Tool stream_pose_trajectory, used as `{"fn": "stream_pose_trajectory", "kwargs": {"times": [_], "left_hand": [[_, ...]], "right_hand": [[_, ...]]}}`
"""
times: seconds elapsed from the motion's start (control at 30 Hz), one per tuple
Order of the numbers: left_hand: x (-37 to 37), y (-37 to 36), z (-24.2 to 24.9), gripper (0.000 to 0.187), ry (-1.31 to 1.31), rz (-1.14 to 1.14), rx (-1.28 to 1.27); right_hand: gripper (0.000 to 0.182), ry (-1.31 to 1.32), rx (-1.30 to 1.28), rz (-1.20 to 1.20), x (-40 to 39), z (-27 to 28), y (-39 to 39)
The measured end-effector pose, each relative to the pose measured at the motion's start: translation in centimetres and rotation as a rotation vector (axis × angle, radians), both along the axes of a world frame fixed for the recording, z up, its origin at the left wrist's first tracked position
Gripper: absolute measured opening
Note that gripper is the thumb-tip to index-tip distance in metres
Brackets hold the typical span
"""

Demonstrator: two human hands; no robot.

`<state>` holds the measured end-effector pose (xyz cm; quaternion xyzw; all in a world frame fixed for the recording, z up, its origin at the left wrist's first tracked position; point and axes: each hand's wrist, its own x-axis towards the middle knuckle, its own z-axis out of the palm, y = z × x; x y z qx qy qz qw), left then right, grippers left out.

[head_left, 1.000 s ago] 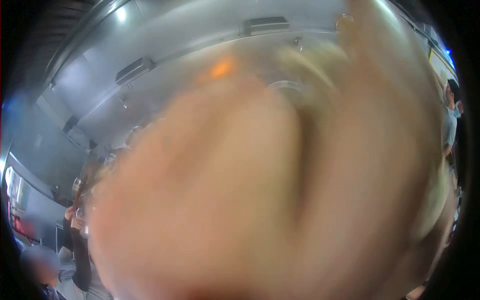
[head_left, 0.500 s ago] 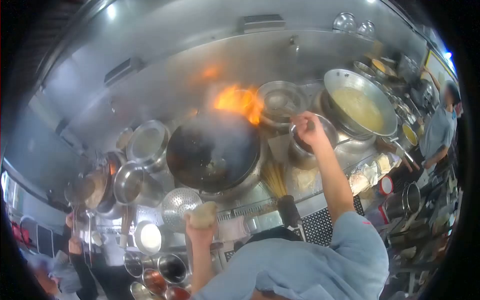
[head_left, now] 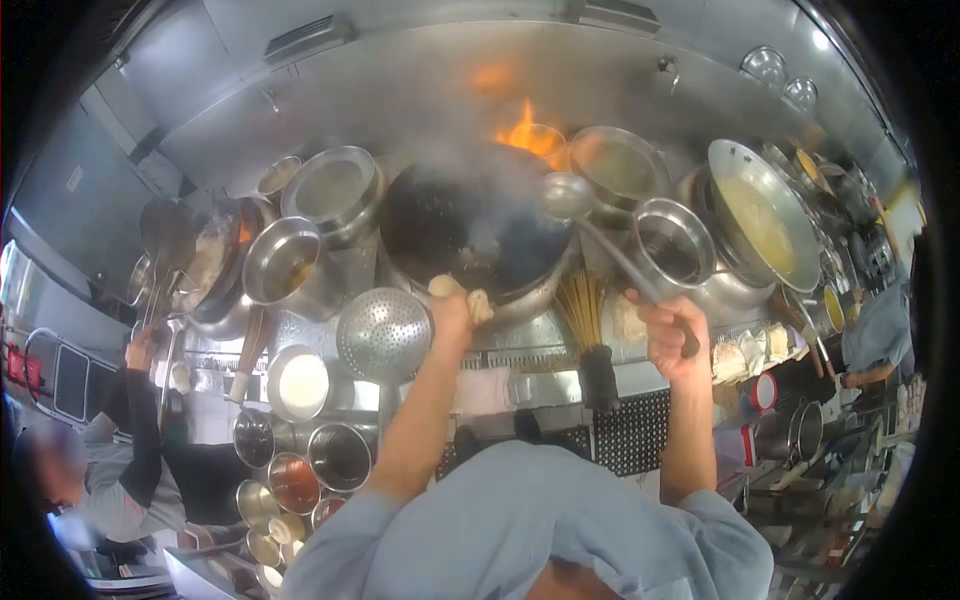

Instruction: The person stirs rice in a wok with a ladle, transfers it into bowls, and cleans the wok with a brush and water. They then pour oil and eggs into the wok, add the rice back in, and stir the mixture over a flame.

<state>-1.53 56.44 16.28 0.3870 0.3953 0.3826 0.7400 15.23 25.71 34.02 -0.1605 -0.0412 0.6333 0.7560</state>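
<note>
My left hand [head_left: 452, 322] is closed on a folded pale cloth [head_left: 446, 287], pressed at the near rim of a big black wok [head_left: 425, 225]. Smoke rises from the wok, and a few small pale bits lie at its bottom. In my right hand [head_left: 678, 338] is the handle of a long metal ladle [head_left: 568, 196]; its bowl hangs over the wok's right side. Orange flame [head_left: 532, 140] burns behind the wok. Beside my left forearm lies a perforated skimmer [head_left: 383, 328]. A bamboo brush [head_left: 580, 308] with a dark handle stands between my hands.
Metal pots [head_left: 672, 245] stand right of the wok, with a wide pan of yellowish liquid [head_left: 755, 225] beyond. Left are a lidded pot [head_left: 333, 190], a steel pot [head_left: 283, 268] and a container of white stuff [head_left: 303, 386]. Co-workers stand at far left [head_left: 125, 470] and far right [head_left: 880, 335].
The view has shifted. My left hand with the cloth has gone from beside the skimmer to the wok's rim. My right hand has drawn back, bringing the ladle over the wok. The flame is smaller.
</note>
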Motion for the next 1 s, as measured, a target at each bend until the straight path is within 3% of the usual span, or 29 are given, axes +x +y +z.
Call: {"fn": "stream_pose_trajectory", "kwargs": {"times": [0.07, 0.13, 0.2, 0.27, 0.3, 0.33, 0.4, 0.47, 0.53, 0.6, 0.63, 0.67, 0.7, 0.73, 0.77, 0.83, 0.9, 0.93, 1.0], "left_hand": [[-0.3, -0.1, -0.5, 0.015, 0.036, 0.001, 0.008], [-0.5, -1.2, 2.1, 0.018, -0.007, 0.027, -0.103], [0.5, -0.3, 0.5, 0.027, 0.055, 0.085, -0.007], [0.5, 0.4, -2.5, 0.037, 0.137, 0.151, 0.078], [0.3, 0.8, -2.8, 0.041, 0.136, 0.032, 0.063], [0.2, 0.8, -2.8, 0.039, 0.141, 0.081, 0.057], [0.7, 0.3, -2.6, 0.036, 0.144, 0.166, 0.045], [-0.8, 0.9, -1.4, 0.037, 0.089, -0.102, -0.024], [-2.1, 1.0, 0.7, 0.036, 0.062, -0.319, -0.065], [-1.9, 0.8, 0.7, 0.031, 0.135, -0.199, -0.018], [-2.0, -0.6, 3.0, 0.029, 0.155, -0.143, -0.014], [-1.9, -1.5, 4.2, 0.027, 0.176, -0.091, -0.012], [-1.5, -1.6, 3.4, 0.029, 0.112, -0.031, 0.006], [-1.0, -1.6, 1.7, 0.030, 0.043, 0.030, 0.023], [-0.5, -1.2, -0.1, 0.032, -0.030, 0.095, 0.043], [0.0, 0.7, -5.6, 0.049, 0.033, 0.105, 0.024], [-0.1, 1.0, -5.8, 0.059, 0.099, 0.130, 0.026], [-0.1, -0.1, -3.3, 0.061, 0.118, 0.157, 0.044], [-0.2, -0.3, -1.6, 0.063, 0.136, 0.171, 0.064]], "right_hand": [[0.040, -0.008, -0.103, 0.036, 0.7, -1.7, 0.0], [0.042, -0.937, -0.270, -0.129, -0.4, -3.1, -1.1], [0.042, -1.057, -0.660, -0.328, -1.2, -4.3, -1.9], [0.048, -1.687, -1.085, -0.501, 1.8, -10.0, -4.1], [0.051, -1.885, -1.237, -0.501, 3.2, -10.6, -5.0], [0.055, -2.074, -1.399, -0.503, 4.5, -11.1, -5.8], [0.062, -2.114, -1.587, -0.363, 7.6, -12.1, -7.0], [0.064, -2.121, -1.749, -0.223, 9.7, -12.5, -7.7], [0.066, -2.258, -1.663, -0.229, 6.8, -9.1, -6.8], [0.070, -2.326, -1.552, -0.205, 2.4, -7.5, -4.6], [0.077, -2.348, -1.419, -0.183, 3.3, -15.4, -4.4], [0.084, -2.176, -1.345, 0.121, 0.7, -16.5, -2.5], [0.091, -2.200, -1.359, 0.231, -2.5, -17.8, -1.2], [0.093, -2.044, -1.390, 0.363, -4.3, -19.7, -0.2], [0.091, -1.978, -1.302, 0.087, -4.7, -23.0, -0.2], [0.086, -1.791, -1.176, -0.032, -4.1, -24.2, -0.7], [0.075, -1.585, -0.783, -0.329, -3.6, -21.1, -2.6], [0.061, -0.876, -0.655, -0.425, -3.8, -19.5, -3.1], [0.078, -0.620, -0.611, -0.421, -3.6, -11.2, -3.3]]}}
